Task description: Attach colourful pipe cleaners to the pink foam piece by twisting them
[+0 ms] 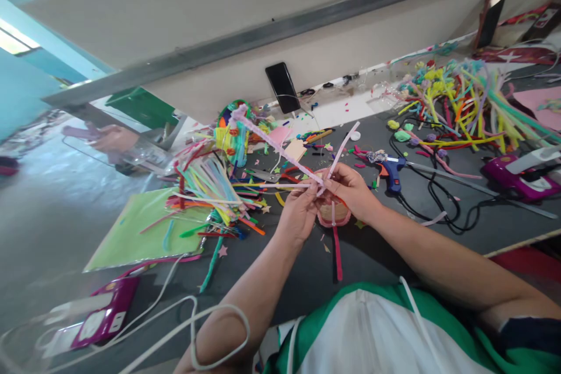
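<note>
My left hand [300, 210] and my right hand [353, 190] meet over the table, fingertips closed on pale lilac pipe cleaners [280, 149]. One thick, twisted length reaches up and left from the fingers. Thinner pieces stick out to the left and up to the right. The exact crossing of the strands is partly hidden by my fingers. Just below my hands is a round pink and tan thing [333, 214], mostly covered by them. A dark pink strip [337, 257] hangs from it toward me.
A bundle of pipe cleaners [214, 178] and scissors [263, 175] lie left. To the right are a blue glue gun [391, 172], its black cable, a large pipe-cleaner pile [460, 99] and a purple power strip [521, 178]. A phone [283, 87] leans at the back.
</note>
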### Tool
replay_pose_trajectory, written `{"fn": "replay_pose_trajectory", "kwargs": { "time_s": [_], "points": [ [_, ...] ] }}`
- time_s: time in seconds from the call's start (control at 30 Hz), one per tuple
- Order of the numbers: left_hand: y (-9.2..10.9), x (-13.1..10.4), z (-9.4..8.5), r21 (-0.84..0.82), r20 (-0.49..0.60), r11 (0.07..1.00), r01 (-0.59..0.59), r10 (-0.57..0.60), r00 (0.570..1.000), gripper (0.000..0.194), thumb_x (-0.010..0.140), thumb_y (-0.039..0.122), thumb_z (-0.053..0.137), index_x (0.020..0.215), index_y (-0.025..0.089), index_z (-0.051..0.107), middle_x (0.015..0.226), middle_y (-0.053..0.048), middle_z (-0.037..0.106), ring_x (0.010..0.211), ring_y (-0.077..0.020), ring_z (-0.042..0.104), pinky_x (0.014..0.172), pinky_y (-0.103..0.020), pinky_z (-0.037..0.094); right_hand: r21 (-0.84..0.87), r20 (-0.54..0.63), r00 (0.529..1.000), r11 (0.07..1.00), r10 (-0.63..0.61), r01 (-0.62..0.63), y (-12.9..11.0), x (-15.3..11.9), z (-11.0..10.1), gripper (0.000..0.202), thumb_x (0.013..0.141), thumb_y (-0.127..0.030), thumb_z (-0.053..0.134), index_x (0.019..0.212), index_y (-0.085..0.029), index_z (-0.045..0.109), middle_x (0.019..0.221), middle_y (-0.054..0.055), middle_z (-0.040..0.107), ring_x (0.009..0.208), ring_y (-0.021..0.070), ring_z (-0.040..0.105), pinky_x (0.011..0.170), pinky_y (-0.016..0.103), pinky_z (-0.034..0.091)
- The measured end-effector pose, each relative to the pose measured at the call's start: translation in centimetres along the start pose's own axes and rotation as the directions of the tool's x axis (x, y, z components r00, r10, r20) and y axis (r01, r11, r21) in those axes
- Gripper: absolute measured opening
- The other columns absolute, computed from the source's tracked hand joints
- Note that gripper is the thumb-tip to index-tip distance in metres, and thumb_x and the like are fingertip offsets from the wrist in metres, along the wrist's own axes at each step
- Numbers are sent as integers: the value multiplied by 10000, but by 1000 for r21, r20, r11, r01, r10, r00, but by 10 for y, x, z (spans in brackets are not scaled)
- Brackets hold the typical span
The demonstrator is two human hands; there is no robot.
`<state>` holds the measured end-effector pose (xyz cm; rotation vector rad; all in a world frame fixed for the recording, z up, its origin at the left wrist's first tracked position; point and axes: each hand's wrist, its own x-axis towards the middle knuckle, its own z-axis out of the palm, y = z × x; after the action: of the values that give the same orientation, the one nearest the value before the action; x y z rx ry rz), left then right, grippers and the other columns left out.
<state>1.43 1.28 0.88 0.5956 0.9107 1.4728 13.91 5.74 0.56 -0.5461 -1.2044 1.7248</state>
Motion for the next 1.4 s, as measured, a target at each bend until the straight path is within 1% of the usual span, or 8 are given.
{"fn": "replay_pose_trajectory", "kwargs": {
  "time_s": [0.13,0.23,0.43,0.57,0.7,0.83,1.1,1.4],
  "points": [
    [-3,-1,-1,4,72,997,74,-74,995,255,771,327,687,965,163,657,905,-59,690,752,-150,634,716,-302,521,72,-68,997,997,-27,32,4,1,-3,252,750,-385,713,873,-233,554,727,-34,550,594,99,483,515,207,403],
    [-7,-4,2,26,124,999,39,-42,991,269,781,314,668,1017,186,639,971,-54,681,796,-150,635,743,-302,514,57,-109,993,997,-49,55,3,2,-4,247,753,-375,705,888,-231,557,786,-23,564,644,107,509,579,223,439],
    [-14,-7,9,-27,-52,995,-98,97,994,197,702,256,759,812,167,622,736,28,647,580,-53,570,571,-172,451,-79,-136,981,989,-136,126,7,-3,7,153,759,-278,696,857,-215,597,936,7,574,821,130,538,778,267,464],
    [-10,-5,5,10,-118,992,-123,123,985,259,655,266,788,766,156,581,629,48,615,493,-44,540,513,-160,438,-35,-112,990,996,-91,88,14,-5,11,155,750,-274,704,862,-220,612,890,0,598,764,128,550,735,272,478],
    [-1,0,-2,63,-92,990,-123,128,987,276,684,292,764,800,168,546,588,53,602,442,-65,535,431,-166,427,16,-42,999,1000,17,-16,14,-2,3,191,761,-347,697,890,-214,650,854,14,637,727,145,571,704,290,488],
    [4,3,-7,111,-41,987,-117,122,992,292,703,320,746,835,183,525,551,60,588,431,-97,564,406,-187,460,-14,-116,993,999,-35,34,12,1,-5,181,802,-379,668,866,-212,692,802,20,645,766,152,580,762,286,472],
    [6,2,-4,143,-36,986,-82,88,995,312,691,332,765,841,170,544,622,29,647,532,-117,653,557,-225,550,-120,-178,981,991,-82,61,11,2,-8,138,796,-356,671,874,-243,686,815,0,673,746,154,584,766,301,473],
    [7,1,-5,127,-55,990,-57,64,996,320,690,361,769,832,150,574,619,14,647,515,-116,642,529,-218,544,-185,-162,982,980,-99,68,12,4,-10,148,833,-368,624,863,-227,660,809,-3,662,737,149,575,745,287,465]
  ]
}}
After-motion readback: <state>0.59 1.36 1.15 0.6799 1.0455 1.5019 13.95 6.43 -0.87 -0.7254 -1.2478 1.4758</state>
